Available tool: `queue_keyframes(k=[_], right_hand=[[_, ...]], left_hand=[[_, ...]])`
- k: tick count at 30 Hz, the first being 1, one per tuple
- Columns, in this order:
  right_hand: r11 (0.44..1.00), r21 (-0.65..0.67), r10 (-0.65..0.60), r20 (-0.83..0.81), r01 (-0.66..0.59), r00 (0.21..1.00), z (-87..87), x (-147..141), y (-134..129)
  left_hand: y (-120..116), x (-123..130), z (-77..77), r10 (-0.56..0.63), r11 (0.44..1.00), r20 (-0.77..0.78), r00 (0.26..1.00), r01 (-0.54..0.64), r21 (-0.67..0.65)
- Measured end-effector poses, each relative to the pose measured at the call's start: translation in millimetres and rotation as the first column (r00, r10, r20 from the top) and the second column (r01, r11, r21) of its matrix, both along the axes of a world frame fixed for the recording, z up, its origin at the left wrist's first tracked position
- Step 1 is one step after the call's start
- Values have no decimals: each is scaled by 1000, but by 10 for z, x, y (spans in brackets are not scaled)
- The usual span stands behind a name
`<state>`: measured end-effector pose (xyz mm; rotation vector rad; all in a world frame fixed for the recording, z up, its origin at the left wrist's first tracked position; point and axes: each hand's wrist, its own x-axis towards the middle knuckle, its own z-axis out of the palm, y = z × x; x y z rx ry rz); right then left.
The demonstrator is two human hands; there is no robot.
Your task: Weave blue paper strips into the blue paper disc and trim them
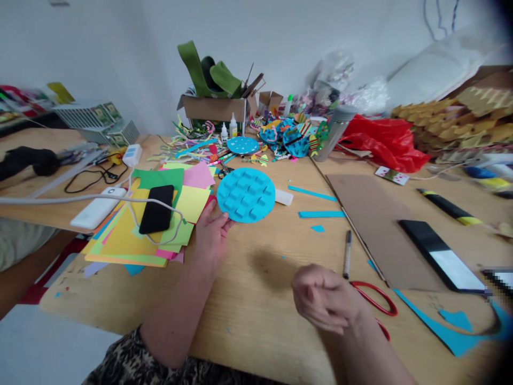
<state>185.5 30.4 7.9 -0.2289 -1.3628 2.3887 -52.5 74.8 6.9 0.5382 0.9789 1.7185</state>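
- The left hand point(211, 230) pinches the lower-left edge of a blue paper disc point(246, 195) between thumb and fingers, holding it up over the table point(256, 321); rows of raised blue pieces cover its face, with no lettering visible on them.
- The right hand point(320, 299) is curled into a loose fist, well apart from the disc; whether anything sits inside it cannot be told.
- Red-handled scissors point(394, 307) lie partly hidden beside the right forearm, near a pen point(348, 254) whose print is too small to read.
- A playing card point(391, 175) shows red pips, its value unclear, near a red plastic bag point(382, 141).
- Labels on the small white bottles point(233, 127) are illegible.
- Printed boxes point(105, 115) at left carry green panels, their wording blurred.
- A black phone point(157, 209) lies dark-screened on coloured paper point(120, 235).
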Motion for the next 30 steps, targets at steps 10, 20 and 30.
queue_keyframes(k=[10,20,30], right_hand=[[549,-10,-832,93,836,547,205,-126,285],[548,796,-807,423,255,412,-33,6,365],[183,809,-857,410,-558,313,127,-86,-37]], left_hand=[[6,-18,22,44,998,41,998,-42,-45],[15,-30,24,55,996,43,998,-52,-74],[16,-54,39,54,996,17,998,-53,-76]])
